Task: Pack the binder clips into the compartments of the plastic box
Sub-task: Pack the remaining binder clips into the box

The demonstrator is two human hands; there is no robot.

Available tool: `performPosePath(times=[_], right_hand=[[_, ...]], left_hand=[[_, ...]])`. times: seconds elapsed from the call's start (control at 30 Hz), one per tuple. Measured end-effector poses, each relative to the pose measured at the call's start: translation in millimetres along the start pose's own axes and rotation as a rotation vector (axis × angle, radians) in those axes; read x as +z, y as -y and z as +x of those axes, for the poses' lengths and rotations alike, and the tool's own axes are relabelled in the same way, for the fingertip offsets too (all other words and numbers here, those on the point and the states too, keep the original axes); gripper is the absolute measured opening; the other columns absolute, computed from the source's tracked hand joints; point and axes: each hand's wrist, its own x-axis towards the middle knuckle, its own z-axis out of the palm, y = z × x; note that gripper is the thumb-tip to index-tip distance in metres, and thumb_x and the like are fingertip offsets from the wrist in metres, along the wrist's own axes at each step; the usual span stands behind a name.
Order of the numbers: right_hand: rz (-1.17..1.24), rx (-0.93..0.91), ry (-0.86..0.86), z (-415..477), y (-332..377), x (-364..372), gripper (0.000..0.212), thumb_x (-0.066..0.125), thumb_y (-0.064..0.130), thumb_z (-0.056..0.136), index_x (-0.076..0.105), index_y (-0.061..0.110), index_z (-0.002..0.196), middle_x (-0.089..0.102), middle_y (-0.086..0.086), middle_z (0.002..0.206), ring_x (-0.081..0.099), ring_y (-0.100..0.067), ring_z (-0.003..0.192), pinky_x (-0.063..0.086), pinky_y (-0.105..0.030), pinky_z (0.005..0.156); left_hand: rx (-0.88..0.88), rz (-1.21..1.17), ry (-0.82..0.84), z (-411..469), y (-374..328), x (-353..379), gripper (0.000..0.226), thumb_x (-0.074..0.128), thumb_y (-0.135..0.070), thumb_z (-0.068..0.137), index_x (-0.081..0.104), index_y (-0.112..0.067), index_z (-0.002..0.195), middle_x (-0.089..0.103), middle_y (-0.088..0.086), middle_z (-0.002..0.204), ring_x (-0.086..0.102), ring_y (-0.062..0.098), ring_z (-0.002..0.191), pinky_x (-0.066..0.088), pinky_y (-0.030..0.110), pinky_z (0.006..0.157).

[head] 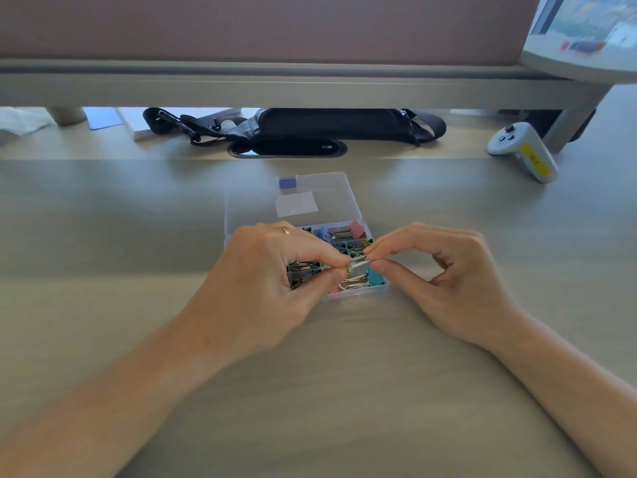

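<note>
A clear plastic box [385, 286] sits open in the middle of the desk, its lid [310, 194] laid flat behind it. Its compartments hold coloured binder clips, among them a pink one [356, 229] at the back right and a teal one [375, 277] at the front right. Above the box's front half, my left hand [272, 270] and my right hand [444, 270] both pinch one binder clip [358, 263] between thumb and fingers, each on one end. My left hand hides the box's left compartments.
At the back right lies a white controller [524, 151] with a yellow label. A black bag with straps [310, 127] lies under the raised shelf [310, 88]. Papers [103, 117] lie at the back left. A monitor corner [586, 29] shows at the top right.
</note>
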Motion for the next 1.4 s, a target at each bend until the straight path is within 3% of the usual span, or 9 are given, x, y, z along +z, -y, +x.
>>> performPosePath(times=[0.17, 0.37, 0.53, 1.03, 1.23, 1.4], right_hand=[[-0.02, 0.0, -0.01, 0, 2, 0, 0.007, 0.077, 0.017, 0.09, 0.08, 0.014, 0.096, 0.078, 0.01, 0.099, 0.075, -0.01, 0.094, 0.058, -0.031, 0.088], [-0.067, 0.018, -0.024, -1, 6, -1, 0.011, 0.083, 0.017, 0.086, 0.078, 0.017, 0.096, 0.074, 0.02, 0.093, 0.071, -0.007, 0.089, 0.053, -0.019, 0.086], [-0.097, 0.01, -0.02, -1, 5, -3, 0.011, 0.082, 0.011, 0.087, 0.079, 0.016, 0.095, 0.075, 0.016, 0.092, 0.07, -0.006, 0.09, 0.05, -0.015, 0.085], [-0.176, -0.097, 0.013, -2, 7, -3, 0.015, 0.074, 0.004, 0.078, 0.076, 0.012, 0.091, 0.069, 0.009, 0.088, 0.062, -0.007, 0.087, 0.047, -0.018, 0.081], [-0.155, -0.073, 0.099, -2, 9, -3, 0.034, 0.079, -0.002, 0.076, 0.07, 0.016, 0.103, 0.071, 0.014, 0.099, 0.064, -0.012, 0.099, 0.048, -0.023, 0.084], [-0.182, -0.084, 0.099, -1, 10, -4, 0.034, 0.077, -0.004, 0.079, 0.07, 0.017, 0.105, 0.071, 0.015, 0.098, 0.064, -0.012, 0.1, 0.049, -0.023, 0.084]], left_hand=[[0.053, 0.039, -0.016, -1, 1, 2, 0.015, 0.077, -0.03, 0.084, 0.08, -0.039, 0.095, 0.074, -0.027, 0.093, 0.068, 0.0, 0.095, 0.054, 0.038, 0.086], [0.082, 0.114, 0.01, -2, 3, 2, 0.016, 0.082, -0.028, 0.085, 0.081, -0.037, 0.099, 0.074, -0.024, 0.097, 0.066, -0.002, 0.096, 0.051, 0.037, 0.091], [0.115, 0.194, 0.04, -2, 7, 4, 0.015, 0.074, -0.033, 0.087, 0.081, -0.035, 0.1, 0.074, -0.022, 0.1, 0.065, -0.001, 0.097, 0.048, 0.039, 0.095], [0.221, 0.306, 0.072, -1, 10, 3, 0.016, 0.068, -0.034, 0.092, 0.08, -0.032, 0.103, 0.075, -0.02, 0.104, 0.067, 0.008, 0.098, 0.047, 0.04, 0.093], [0.131, 0.229, -0.002, 0, 10, -3, 0.017, 0.072, -0.031, 0.084, 0.08, -0.031, 0.098, 0.075, -0.02, 0.096, 0.067, 0.005, 0.094, 0.05, 0.041, 0.091], [0.111, 0.225, -0.003, 0, 7, -4, 0.016, 0.072, -0.034, 0.083, 0.081, -0.031, 0.097, 0.075, -0.02, 0.095, 0.067, 0.003, 0.092, 0.051, 0.04, 0.09]])
